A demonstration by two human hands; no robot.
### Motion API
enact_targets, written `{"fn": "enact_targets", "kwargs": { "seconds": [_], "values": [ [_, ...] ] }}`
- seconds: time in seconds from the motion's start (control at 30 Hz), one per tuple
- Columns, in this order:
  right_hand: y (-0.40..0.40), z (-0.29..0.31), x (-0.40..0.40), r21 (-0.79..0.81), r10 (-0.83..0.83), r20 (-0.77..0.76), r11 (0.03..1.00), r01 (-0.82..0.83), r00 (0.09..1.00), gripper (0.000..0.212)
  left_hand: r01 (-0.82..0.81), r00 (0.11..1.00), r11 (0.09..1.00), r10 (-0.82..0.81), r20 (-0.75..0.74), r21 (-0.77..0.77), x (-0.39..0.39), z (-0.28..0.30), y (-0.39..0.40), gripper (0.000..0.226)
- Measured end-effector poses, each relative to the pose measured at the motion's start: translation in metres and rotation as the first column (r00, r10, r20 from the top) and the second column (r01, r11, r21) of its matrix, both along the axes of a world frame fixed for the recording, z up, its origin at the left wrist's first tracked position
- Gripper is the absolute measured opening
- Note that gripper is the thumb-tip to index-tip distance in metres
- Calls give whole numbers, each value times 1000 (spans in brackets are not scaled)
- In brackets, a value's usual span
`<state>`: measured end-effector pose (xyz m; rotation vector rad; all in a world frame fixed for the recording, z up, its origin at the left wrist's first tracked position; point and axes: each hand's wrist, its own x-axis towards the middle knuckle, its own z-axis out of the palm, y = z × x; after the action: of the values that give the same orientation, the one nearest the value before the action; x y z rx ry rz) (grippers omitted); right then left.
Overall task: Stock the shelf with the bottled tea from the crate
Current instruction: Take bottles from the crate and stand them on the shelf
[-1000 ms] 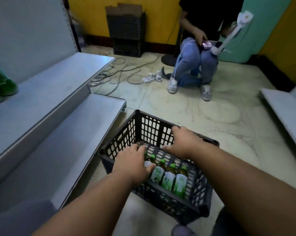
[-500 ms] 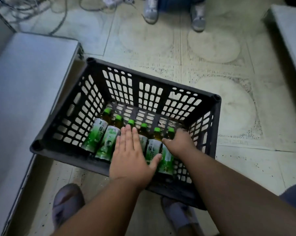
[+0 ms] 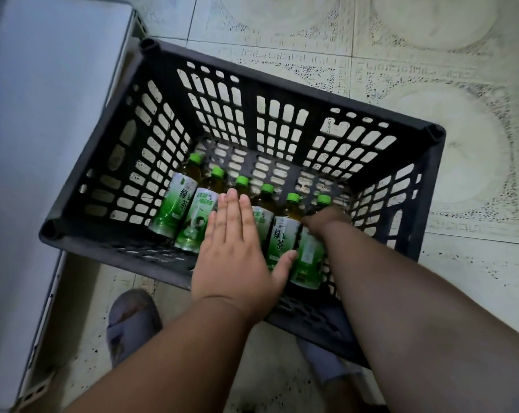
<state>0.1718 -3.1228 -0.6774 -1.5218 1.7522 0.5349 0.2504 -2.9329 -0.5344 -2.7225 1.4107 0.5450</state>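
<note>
Head view: black crate on speckled tile floor beside grey shelf.

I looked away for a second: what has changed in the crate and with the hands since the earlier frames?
The view tipped down onto the crate. Both hands came off its far rim and went down to the bottles: left hand lies flat over the middle ones, right hand curls around the rightmost bottle. Unchanged: six bottles lying in a row, none lifted; crate beside the shelf.

Your head camera looks almost straight down, close over the crate, the shelf edging your left.
</note>
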Motion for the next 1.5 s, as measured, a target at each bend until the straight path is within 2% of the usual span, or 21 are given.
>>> {"fn": "enact_targets", "kwargs": {
  "seconds": [0.13, 0.27, 0.33, 0.4, 0.47, 0.5, 0.57, 0.63, 0.73, 0.87, 1.03, 1.13, 1.2, 1.3, 1.5],
  "values": [
    [17, 27, 3, -113, 18, 78, 994, -9, 997, 89, -11, 1000, 1000, 11, 7, 9, 0, 1, -1, 104],
    [23, 94, 5, -184, 209, 351, 971, -151, 913, 72, -2, 1000, 999, 3, -27, 34, 0, 3, 3, 108],
    [25, 142, 7, -226, 257, 468, 960, -166, 846, 63, -47, 983, 999, 42, -180, -20, 3, 12, 8, 110],
    [31, 198, 10, -276, 311, 580, 945, -177, 753, 54, -215, 913, 963, 139, -382, -163, 7, 33, 18, 107],
    [48, 253, 14, -315, 365, 679, 929, -196, 638, 50, -398, 831, 867, 203, -518, -300, 16, 63, 38, 95],
    [57, 277, 17, -334, 394, 714, 918, -213, 579, 50, -454, 801, 828, 218, -557, -328, 21, 76, 46, 94],
    [85, 327, 27, -407, 489, 746, 872, -272, 452, 54, -529, 752, 769, 230, -618, -358, 30, 112, 72, 105],
    [121, 370, 40, -470, 569, 753, 816, -335, 331, 57, -559, 734, 731, 217, -644, -391, 39, 148, 103, 111],
    [176, 420, 60, -542, 630, 760, 749, -382, 157, 60, -590, 751, 657, 232, -619, -470, 46, 196, 154, 111],
    [246, 469, 90, -634, 690, 723, 641, -432, -37, 56, -597, 797, 578, 352, -490, -556, 57, 249, 233, 108],
    [328, 508, 124, -695, 699, 689, 561, -449, -192, 55, -609, 786, 507, 487, -380, -609, 70, 289, 321, 96],
    [374, 520, 158, -705, 664, 689, 519, -483, -292, 45, -645, 740, 441, 566, -365, -624, 85, 291, 364, 103],
    [398, 515, 191, -701, 644, 690, 481, -527, -330, 47, -678, 697, 430, 634, -335, -597, 103, 282, 388, 115],
    [438, 501, 252, -710, 625, 674, 400, -580, -393, 55, -733, 602, 369, 742, -294, -571, 142, 259, 423, 126],
    [506, 477, 336, -715, 571, 668, 313, -625, -477, 47, -834, 393, 253, 896, -208, -490, 207, 221, 473, 133]
  ]
}}
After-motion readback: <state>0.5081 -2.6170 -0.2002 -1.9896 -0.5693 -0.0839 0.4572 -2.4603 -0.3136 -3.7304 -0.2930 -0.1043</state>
